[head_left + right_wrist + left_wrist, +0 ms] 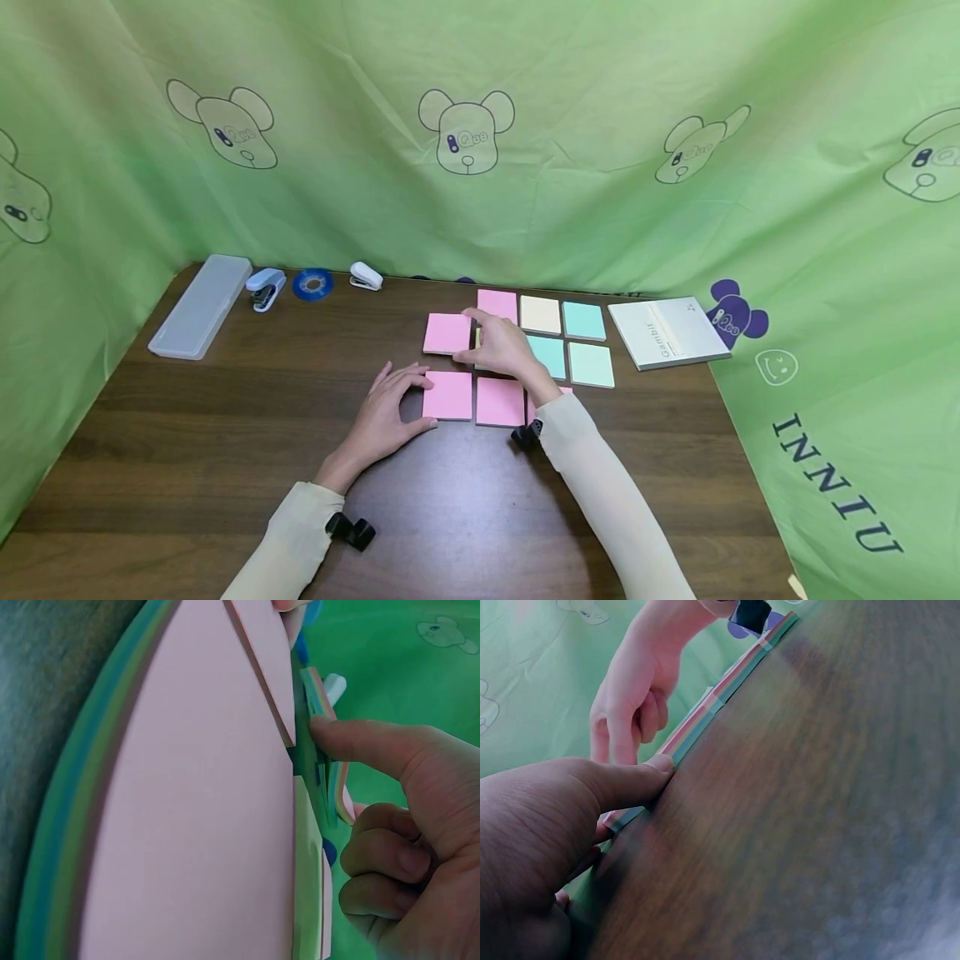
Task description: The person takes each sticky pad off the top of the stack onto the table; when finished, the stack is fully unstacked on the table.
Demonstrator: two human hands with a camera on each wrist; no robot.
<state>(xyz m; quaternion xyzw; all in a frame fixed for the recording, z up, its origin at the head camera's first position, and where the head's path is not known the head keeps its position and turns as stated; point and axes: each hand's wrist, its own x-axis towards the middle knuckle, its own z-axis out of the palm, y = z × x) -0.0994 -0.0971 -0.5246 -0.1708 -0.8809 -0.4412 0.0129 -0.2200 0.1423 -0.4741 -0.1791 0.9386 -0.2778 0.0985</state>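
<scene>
My right hand (504, 346) pinches a pink sticky note pad (446, 332) at its right side between thumb and forefinger, the other fingers curled in. In the right wrist view, that layered pad (345, 784) shows its coloured edge beside the thumb. Nearer me, my left hand (382, 417) holds another pink sticky note pad (448, 396) at its left side, thumb at the front corner, fingers at the back. Right of it lies a pink pad (500, 402); a further pink one (566, 392) is mostly hidden under my right wrist. A green pad (306, 877) is partly covered by my right hand.
Behind lie pink (497, 304), cream (540, 315), teal (584, 321) and pale green (591, 365) pads. A white book (669, 332) is at the right. Back left are a translucent case (201, 308), blue stapler (266, 289), blue tape roll (312, 284) and white stapler (366, 276).
</scene>
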